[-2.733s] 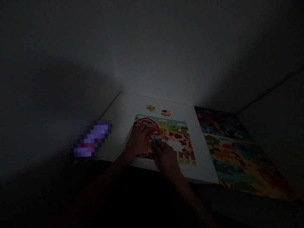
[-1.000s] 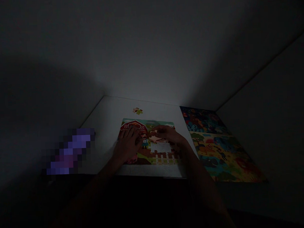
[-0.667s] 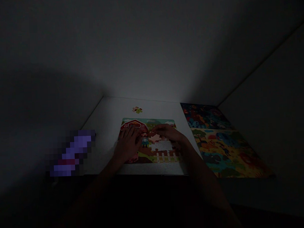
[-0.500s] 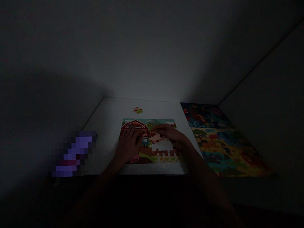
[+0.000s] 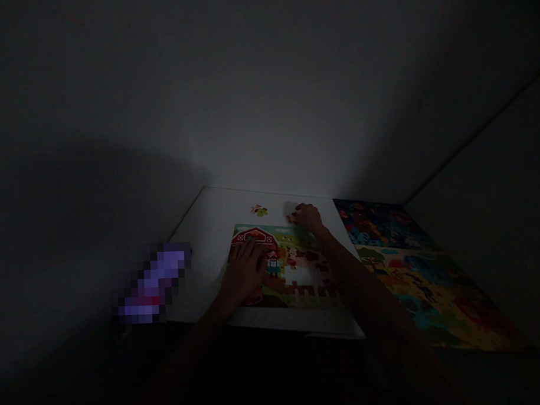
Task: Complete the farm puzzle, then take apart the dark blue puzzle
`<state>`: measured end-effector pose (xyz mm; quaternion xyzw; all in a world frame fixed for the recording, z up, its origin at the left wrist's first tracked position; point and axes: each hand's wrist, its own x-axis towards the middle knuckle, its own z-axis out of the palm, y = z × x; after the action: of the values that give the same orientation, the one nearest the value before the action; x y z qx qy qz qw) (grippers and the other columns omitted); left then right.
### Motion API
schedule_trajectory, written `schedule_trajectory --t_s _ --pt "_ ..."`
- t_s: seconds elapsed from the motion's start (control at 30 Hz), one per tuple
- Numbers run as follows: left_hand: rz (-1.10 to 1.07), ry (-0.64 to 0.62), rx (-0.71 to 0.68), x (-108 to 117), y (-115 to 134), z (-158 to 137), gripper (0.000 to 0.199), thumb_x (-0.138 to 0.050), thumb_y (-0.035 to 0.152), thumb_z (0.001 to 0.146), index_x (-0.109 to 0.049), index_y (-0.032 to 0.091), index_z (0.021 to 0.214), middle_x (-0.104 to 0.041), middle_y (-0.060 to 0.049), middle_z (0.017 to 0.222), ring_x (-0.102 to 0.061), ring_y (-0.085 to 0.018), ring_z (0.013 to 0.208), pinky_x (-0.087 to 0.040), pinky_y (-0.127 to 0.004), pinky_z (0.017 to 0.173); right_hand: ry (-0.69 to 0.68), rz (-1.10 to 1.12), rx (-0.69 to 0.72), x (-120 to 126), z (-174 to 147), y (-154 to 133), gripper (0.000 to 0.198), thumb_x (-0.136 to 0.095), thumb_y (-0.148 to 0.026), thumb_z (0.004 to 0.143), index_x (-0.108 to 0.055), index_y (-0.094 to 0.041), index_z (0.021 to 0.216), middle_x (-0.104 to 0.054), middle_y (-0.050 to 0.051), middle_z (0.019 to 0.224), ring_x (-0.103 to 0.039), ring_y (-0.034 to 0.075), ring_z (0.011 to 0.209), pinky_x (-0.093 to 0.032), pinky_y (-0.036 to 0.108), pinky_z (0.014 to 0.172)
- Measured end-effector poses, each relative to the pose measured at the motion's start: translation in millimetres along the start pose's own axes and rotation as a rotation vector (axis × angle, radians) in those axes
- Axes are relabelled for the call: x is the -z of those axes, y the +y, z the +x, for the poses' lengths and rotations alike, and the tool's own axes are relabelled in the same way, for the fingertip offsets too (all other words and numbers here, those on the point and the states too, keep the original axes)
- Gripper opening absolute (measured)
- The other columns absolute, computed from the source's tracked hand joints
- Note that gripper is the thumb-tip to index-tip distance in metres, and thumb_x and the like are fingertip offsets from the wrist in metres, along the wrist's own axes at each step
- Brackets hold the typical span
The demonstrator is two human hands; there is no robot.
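Out beyond the colourful farm-scene jigsaw (image 5: 294, 258) goes the bare right hand (image 5: 309, 216), grip curled at a brown-and-pink piece (image 5: 292, 217); I cannot tell if held. Bare left hand (image 5: 243, 271) lies outspread across the jigsaw, white gap (image 5: 303, 276) unfilled.

There are two hands, one left hand (image 5: 243, 274) and one right hand (image 5: 309, 216). I count one farm puzzle (image 5: 273, 300), and in it one white gap (image 5: 305, 276). Of loose puzzle pieces I see two: one green and pink piece (image 5: 259, 210) and one brown and pink piece (image 5: 291, 217). Colourful pictures are also two: one dark picture (image 5: 377, 222) and one yellow picture (image 5: 432, 291). There is one counter (image 5: 200, 246) and one blurred purple object (image 5: 155, 283).
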<state>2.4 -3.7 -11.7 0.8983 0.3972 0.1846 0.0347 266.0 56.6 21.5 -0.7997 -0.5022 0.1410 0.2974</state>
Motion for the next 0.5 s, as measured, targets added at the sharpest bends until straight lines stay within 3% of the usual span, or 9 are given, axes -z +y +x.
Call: schedule_trajectory --t_s 0.07,0.17,0.27,0.37,0.5 --pt "0.001 -0.007 0.006 0 0 0 0.032 -0.045 0.033 0.098 -0.06 0.02 0.124 -0.054 -0.011 0.141 -0.045 -0.028 0.134 -0.032 -0.05 0.115 -0.011 -0.077 0.057 -14 6 -20 0.034 -0.066 -0.027 0.082 -0.066 -0.016 0.115 -0.059 0.018 0.129 -0.052 0.031 0.124 -0.039 0.044 0.103" --pt "0.009 -0.007 0.009 -1 -1 -1 0.032 -0.045 0.034 0.098 -0.06 0.022 0.124 -0.054 -0.01 0.141 -0.047 -0.028 0.134 -0.031 -0.05 0.115 -0.107 -0.151 0.136 -44 8 -56 0.04 -0.064 -0.039 0.086 -0.063 -0.02 0.122 -0.058 0.015 0.132 -0.052 0.029 0.124 -0.039 0.04 0.103" --pt "0.02 -0.017 0.027 -2 -2 -1 0.032 -0.045 0.035 0.098 -0.061 0.022 0.123 -0.053 -0.01 0.143 -0.046 -0.029 0.134 -0.031 -0.051 0.115 -0.179 -0.228 0.107 -71 10 -82 0.059 -0.07 -0.05 0.079 -0.061 -0.012 0.123 -0.055 0.023 0.133 -0.051 0.036 0.125 -0.043 0.044 0.1" --pt "0.015 -0.027 0.025 -2 -1 0 0.033 -0.046 0.035 0.098 -0.06 0.021 0.125 -0.053 -0.01 0.143 -0.045 -0.029 0.135 -0.031 -0.05 0.115 -0.204 -0.251 0.043 -82 18 -91 0.06 -0.07 -0.046 0.079 -0.059 -0.007 0.123 -0.052 0.027 0.133 -0.052 0.038 0.124 -0.045 0.044 0.097" --pt "-0.012 -0.023 0.002 1 0 0 0.033 -0.046 0.032 0.098 -0.06 0.022 0.126 -0.055 -0.009 0.14 -0.044 -0.029 0.135 -0.031 -0.049 0.115 -0.229 -0.221 0.042 -76 26 -86 0.057 -0.074 -0.038 0.074 -0.059 -0.005 0.118 -0.06 0.027 0.122 -0.059 0.035 0.114 -0.049 0.039 0.089"
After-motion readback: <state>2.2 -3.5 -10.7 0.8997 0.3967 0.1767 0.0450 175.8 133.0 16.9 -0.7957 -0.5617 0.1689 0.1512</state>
